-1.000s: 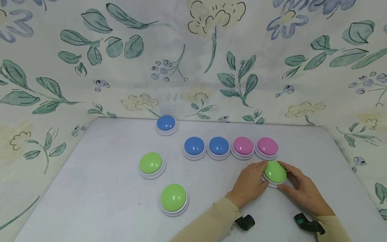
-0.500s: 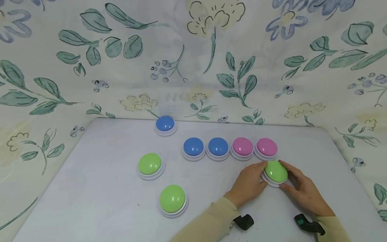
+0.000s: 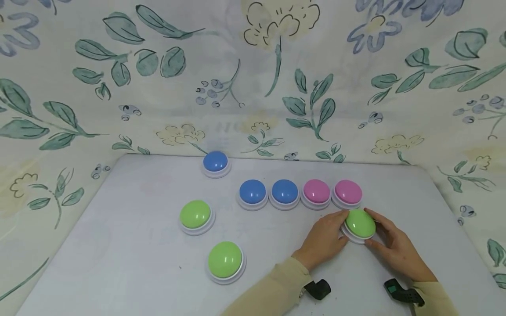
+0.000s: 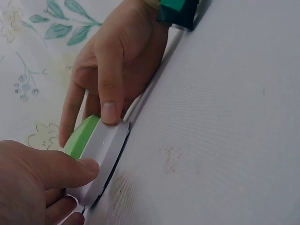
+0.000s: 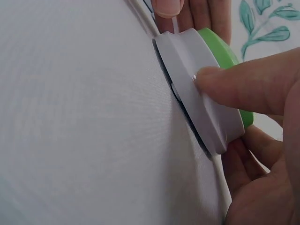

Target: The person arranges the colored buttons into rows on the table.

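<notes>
A green push button (image 3: 360,224), a glossy dome on a round white base, is between my two hands at the right of the white tabletop. My left hand (image 3: 325,239) grips its left side, the thumb on the white rim in the left wrist view. Opposite it, my right hand (image 3: 401,250) holds the right side; its thumb (image 5: 215,82) presses the base in the right wrist view. The base lies on or very near the tabletop. Just behind the held button stands a pink push button (image 3: 348,193).
A second pink button (image 3: 316,192) and two blue buttons, one blue button (image 3: 285,192) beside it, continue the row leftwards. Another blue button (image 3: 215,162) sits at the back edge. Two green buttons, the nearer green button (image 3: 225,261) and farther one (image 3: 195,215), stand left. Floral cloth (image 3: 253,79) hangs behind.
Both hands stay around the green button in nearly the same place. The button has tilted or shifted very slightly between them. The head view has drifted a little.
</notes>
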